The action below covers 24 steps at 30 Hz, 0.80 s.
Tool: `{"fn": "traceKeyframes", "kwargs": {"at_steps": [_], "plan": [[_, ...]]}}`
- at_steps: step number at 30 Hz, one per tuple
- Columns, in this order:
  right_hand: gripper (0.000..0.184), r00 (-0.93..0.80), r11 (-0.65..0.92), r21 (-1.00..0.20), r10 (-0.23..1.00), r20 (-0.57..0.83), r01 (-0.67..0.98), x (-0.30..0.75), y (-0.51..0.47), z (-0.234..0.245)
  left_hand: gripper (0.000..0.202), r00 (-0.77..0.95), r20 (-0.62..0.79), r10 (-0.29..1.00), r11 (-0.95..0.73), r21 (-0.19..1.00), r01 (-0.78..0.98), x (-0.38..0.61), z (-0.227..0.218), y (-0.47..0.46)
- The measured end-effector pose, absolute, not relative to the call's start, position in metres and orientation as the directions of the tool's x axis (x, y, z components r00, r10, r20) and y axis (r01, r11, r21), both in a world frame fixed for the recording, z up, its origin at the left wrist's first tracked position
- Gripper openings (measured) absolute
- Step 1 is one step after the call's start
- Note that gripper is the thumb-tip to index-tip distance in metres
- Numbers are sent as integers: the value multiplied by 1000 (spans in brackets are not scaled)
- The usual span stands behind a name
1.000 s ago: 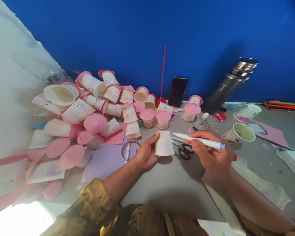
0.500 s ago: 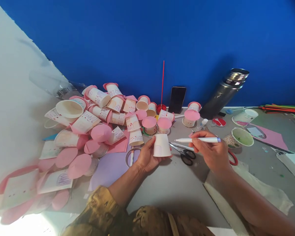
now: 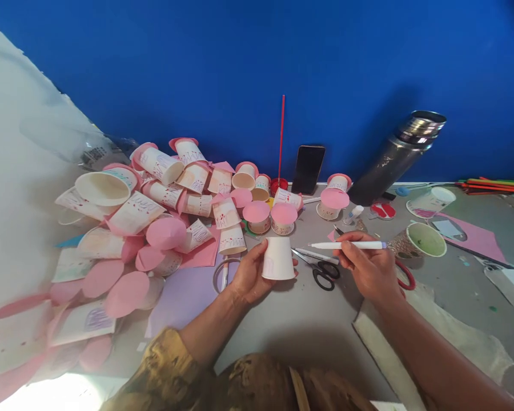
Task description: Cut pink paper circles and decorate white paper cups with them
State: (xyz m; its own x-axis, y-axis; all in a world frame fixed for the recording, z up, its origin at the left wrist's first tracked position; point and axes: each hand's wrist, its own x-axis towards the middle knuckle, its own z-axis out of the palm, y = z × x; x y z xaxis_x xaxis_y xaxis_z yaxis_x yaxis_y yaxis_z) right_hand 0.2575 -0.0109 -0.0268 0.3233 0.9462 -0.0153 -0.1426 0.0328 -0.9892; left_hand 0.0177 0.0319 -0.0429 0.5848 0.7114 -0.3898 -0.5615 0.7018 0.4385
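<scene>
My left hand (image 3: 248, 277) grips a small white paper cup (image 3: 277, 258) held upside down just above the grey table (image 3: 308, 325). My right hand (image 3: 368, 268) pinches a white marker (image 3: 349, 245) with a purple end, lying level, its tip pointing left toward the cup but apart from it. Black-handled scissors (image 3: 323, 273) lie on the table between my two hands.
A heap of decorated paper cups with pink paper discs (image 3: 163, 200) fills the left. A phone (image 3: 308, 168) leans on the blue wall by a red stick (image 3: 281, 140). A steel flask (image 3: 394, 157), a green-lined cup (image 3: 424, 240) and pink paper (image 3: 475, 237) are at right. A cloth (image 3: 454, 337) lies under my right forearm.
The marker has levelled out and my right hand has drawn slightly back. The cup stays gripped in my left hand; the view shifted a little.
</scene>
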Motion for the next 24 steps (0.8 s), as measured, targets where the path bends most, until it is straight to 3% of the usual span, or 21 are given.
{"fn": "traceKeyframes", "kwargs": {"at_steps": [8,13,17,24], "plan": [[15,227,30,-1000,974,28,-6,250,-21,-19,43,586,-429,688,726,406,-555,19,-41,30],[10,270,71,-997,959,79,43,247,-22,-16,45,629,-376,680,730,419,-540,20,-39,26],[6,312,158,-973,928,203,166,244,-27,-12,42,634,-359,685,724,435,-536,23,-40,23],[4,99,395,-765,856,508,508,239,-38,0,40,577,-410,707,702,509,-498,28,-45,22]]}}
